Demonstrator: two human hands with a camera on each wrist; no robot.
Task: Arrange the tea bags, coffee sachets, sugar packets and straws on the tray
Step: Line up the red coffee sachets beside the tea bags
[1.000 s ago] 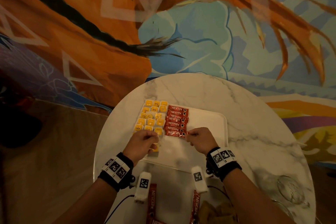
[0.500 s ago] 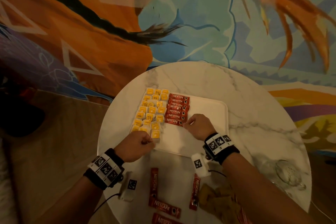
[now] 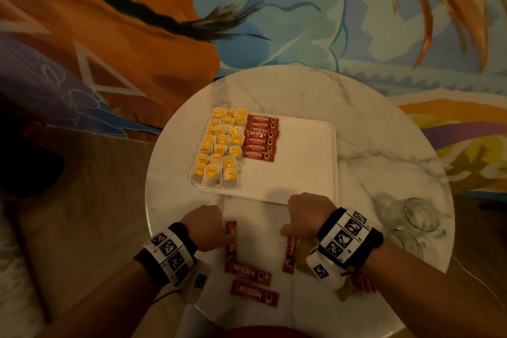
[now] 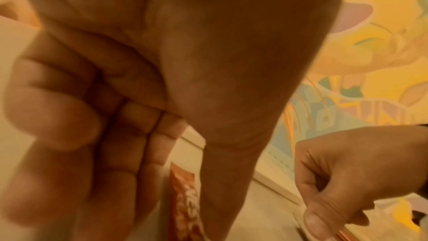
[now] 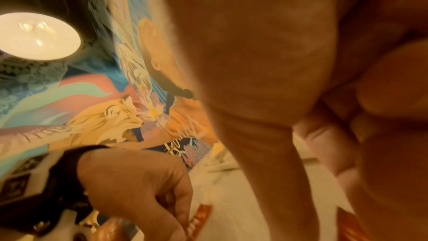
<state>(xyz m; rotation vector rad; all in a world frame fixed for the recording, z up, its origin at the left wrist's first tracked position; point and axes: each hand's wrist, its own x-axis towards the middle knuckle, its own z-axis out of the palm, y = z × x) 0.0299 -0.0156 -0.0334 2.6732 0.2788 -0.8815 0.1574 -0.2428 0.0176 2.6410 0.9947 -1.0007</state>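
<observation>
A white tray sits on the round marble table. Its left side is filled with yellow-tagged tea bags in three columns, and just right of them a stack of red coffee sachets lies in a neat column, each one crosswise. The rest of the tray is bare white.

Both hands are down on the table at the near side of the tray. The left hand is curled, its fingertips on the top end of a sachet that lies lengthwise on the marble; the left wrist view shows the fingers folded toward the palm and the thumb reaching down by the red wrapper, but whether it truly pinches it I cannot tell. The right hand is curled too, thumb and fingers closing on the top end of another lengthwise sachet; the grip looks like a pinch from the left wrist camera.

Two more sachets lie crosswise near the table's front edge, one below the other. Brown packets peek out under the right wrist. Clear glasses stand at the table's right edge
</observation>
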